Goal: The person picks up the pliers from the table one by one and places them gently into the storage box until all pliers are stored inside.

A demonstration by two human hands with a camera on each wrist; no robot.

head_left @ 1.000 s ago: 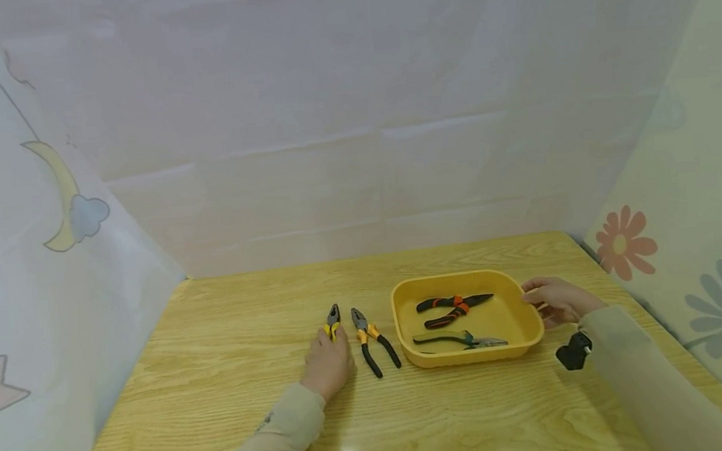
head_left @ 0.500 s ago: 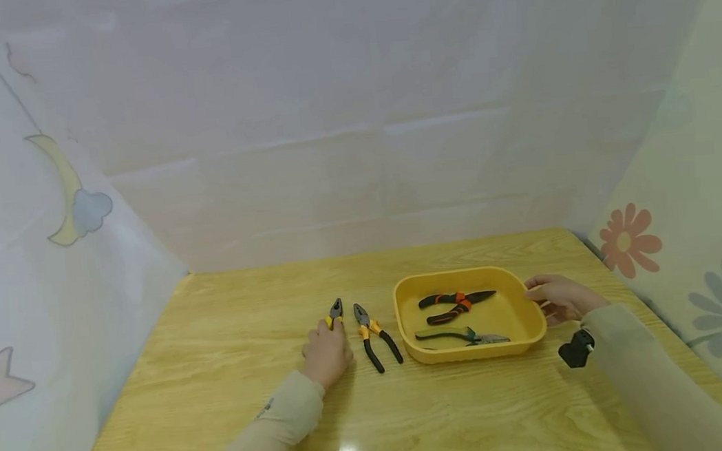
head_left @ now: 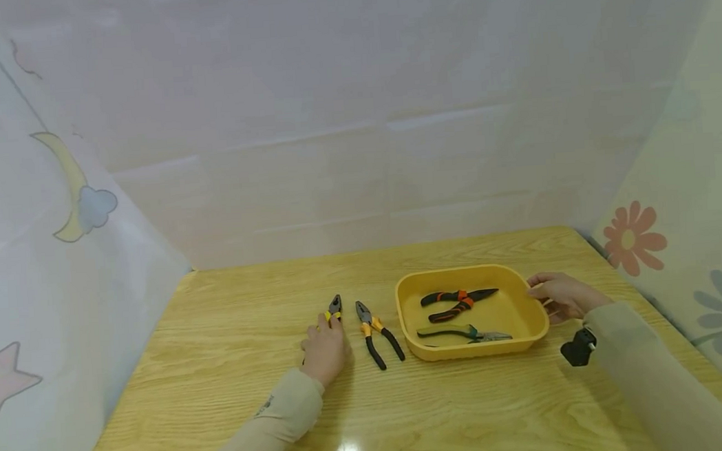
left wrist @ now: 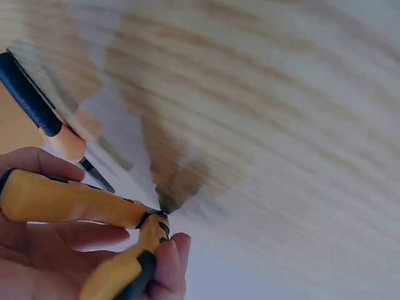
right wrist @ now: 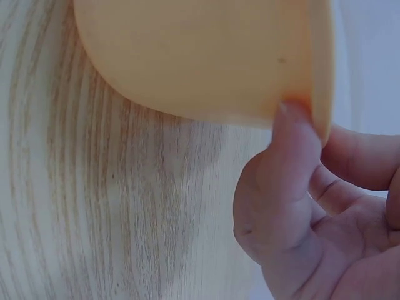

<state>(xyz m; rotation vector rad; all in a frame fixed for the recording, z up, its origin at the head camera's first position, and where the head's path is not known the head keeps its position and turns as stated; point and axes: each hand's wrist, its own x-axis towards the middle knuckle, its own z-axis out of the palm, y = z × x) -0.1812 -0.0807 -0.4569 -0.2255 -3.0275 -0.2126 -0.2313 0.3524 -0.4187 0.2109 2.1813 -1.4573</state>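
In the head view my left hand (head_left: 326, 348) grips a pair of pliers (head_left: 335, 304) by its yellow-and-black handles, the grey nose pointing away from me. Its spread handles (left wrist: 75, 203) fill the lower left of the left wrist view, with fingers against both. Just right of that hand, a second pair of pliers (head_left: 373, 328) with black and orange-yellow handles lies on the table. My right hand (head_left: 564, 297) pinches the right rim of a yellow plastic tray (head_left: 404, 319), thumb (right wrist: 287, 162) on the outer wall. Inside lie black-and-orange pliers (head_left: 459, 302) and green-handled pliers (head_left: 461, 333).
The wood-grain table (head_left: 231, 330) carries everything. Pale sheeting (head_left: 307, 153) walls the back and both sides, printed with a moon, star and flowers. A small black device (head_left: 578, 348) hangs at the right wrist. Another dark sliver, partly hidden, lies at the tray's near wall.
The head view has shifted slightly. The pliers in my left hand have turned a little, and a dark handle end now shows left of the hand. The right hand keeps its hold on the tray.
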